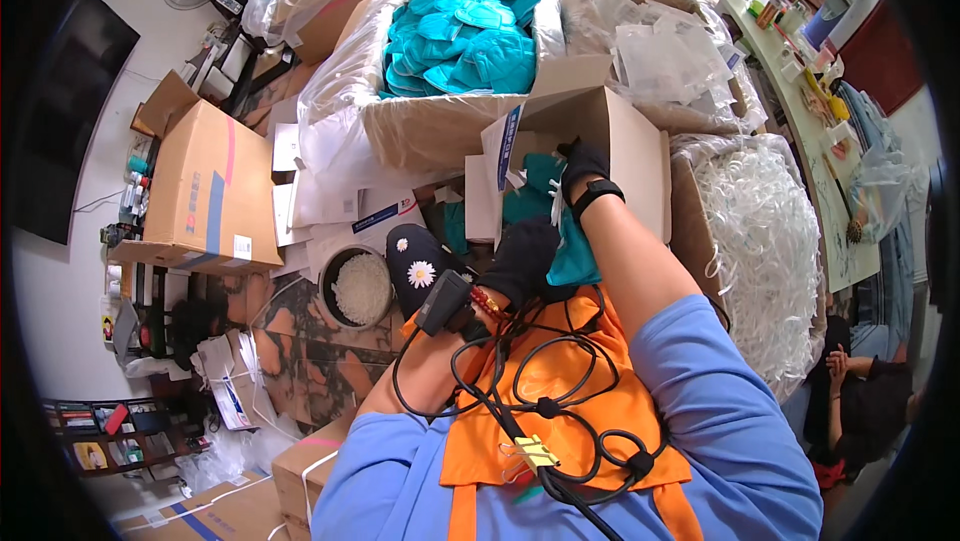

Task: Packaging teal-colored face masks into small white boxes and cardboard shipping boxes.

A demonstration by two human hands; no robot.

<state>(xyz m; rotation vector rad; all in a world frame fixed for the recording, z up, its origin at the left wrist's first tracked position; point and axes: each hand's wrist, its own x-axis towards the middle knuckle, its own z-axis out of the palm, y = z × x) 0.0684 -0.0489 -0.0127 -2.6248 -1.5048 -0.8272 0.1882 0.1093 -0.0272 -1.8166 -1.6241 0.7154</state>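
Observation:
My left hand (525,249), in a black glove, lies low in front of me beside a teal face mask (575,256). Its back faces up, and the fingers look curled on the mask's edge, partly hidden. My right hand (585,166), also black-gloved, reaches into an open carton (640,166) just ahead. Its fingers bend down by more teal masks (538,173) with white ear loops, so their grip does not show. Against the carton's left side stands a white box flap with a blue stripe (503,148).
Beyond the carton, a large plastic-lined box (430,131) holds heaped teal masks. Right of me stands a box of white straps (757,251); clear bags (675,56) fill another behind it. A round bin (328,293) with small white pieces and a brown carton (215,191) stand left. Cables (545,406) cross my lap.

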